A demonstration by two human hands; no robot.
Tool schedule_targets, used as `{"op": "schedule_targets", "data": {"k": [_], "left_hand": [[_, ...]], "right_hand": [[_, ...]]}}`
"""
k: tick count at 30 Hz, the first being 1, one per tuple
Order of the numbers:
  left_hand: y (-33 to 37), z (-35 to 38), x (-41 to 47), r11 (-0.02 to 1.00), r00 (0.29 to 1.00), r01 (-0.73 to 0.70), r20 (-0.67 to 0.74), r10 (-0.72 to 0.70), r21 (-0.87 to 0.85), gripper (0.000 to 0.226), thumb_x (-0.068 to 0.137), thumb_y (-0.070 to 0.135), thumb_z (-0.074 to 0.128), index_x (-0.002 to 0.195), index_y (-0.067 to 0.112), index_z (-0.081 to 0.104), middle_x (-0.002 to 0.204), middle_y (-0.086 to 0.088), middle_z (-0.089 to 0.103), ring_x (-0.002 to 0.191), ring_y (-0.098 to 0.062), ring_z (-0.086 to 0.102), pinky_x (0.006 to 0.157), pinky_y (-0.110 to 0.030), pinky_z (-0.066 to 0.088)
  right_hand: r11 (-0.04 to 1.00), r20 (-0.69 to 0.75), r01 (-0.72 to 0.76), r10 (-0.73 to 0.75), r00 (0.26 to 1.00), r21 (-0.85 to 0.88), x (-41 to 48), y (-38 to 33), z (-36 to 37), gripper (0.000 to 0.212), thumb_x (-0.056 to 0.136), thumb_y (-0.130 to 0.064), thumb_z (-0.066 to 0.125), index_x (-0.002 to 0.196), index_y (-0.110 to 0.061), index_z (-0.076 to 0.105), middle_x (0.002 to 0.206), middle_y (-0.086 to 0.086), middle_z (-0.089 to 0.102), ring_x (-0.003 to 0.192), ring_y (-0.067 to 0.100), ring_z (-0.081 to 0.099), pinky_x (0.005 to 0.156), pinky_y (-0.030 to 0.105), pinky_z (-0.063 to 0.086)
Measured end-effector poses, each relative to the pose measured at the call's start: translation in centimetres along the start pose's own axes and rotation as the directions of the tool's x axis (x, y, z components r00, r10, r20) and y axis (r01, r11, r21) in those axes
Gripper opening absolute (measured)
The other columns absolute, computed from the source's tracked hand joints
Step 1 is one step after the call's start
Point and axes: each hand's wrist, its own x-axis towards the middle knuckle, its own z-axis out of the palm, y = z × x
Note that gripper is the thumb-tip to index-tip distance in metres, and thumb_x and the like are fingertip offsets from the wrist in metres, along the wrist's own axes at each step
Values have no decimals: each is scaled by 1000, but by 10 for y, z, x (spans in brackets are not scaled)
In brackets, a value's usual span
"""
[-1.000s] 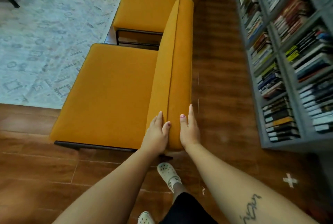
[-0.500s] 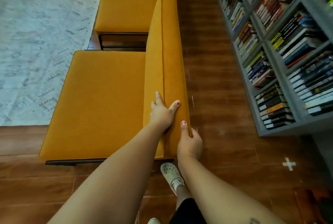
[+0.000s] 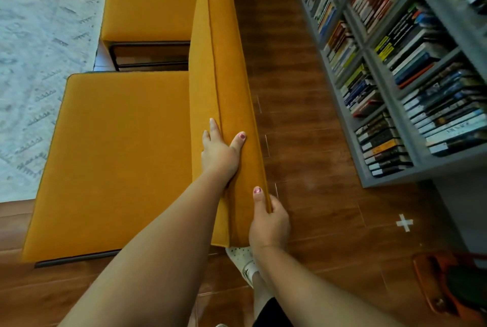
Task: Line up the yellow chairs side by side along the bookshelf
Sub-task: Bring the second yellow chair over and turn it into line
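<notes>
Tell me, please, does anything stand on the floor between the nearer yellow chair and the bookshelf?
Nothing visible does. Between the nearer yellow chair and the bookshelf lies only wooden floor with thin pale marks.

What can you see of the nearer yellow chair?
The nearer yellow chair is armless, in mustard fabric with a square seat, a piped backrest and a dark base frame. It stands upright on wood floor, its back toward the bookshelf. The left hand rests on the backrest; the right hand grips its rear edge.
</notes>
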Motion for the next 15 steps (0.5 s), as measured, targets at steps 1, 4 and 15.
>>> {"op": "schedule_targets", "data": {"k": [1,4,15], "left_hand": [[0,0,2,1000,1000,1,3,-1,2,85,90,56,48,152,30,-3,160,-3,7,144,-32,17,113,-49,25],[2,-1,9,1000,1000,-5,4,5,6,86,89,58,48,152,30,-4,160,-3,7,143,-33,19,113,-51,27],[15,-3,39,1000,1000,-11,-4,10,-25,86,89,58,49,152,30,-4,160,-4,7,143,-34,18,113,-53,27]], "right_hand": [[1000,-7,5,-5,1000,10,1,-1,1,41,89,-55,48,109,-24,64,83,-15,59,79,6,54,70,27,44],[999,-35,31,-30,999,32,5,-6,5,40,89,-54,50,109,-23,65,84,-13,60,78,7,54,66,26,42],[995,-76,92,-89,993,38,27,-19,21,46,87,-57,50,107,-20,69,91,-1,69,83,15,62,63,25,44]]}}
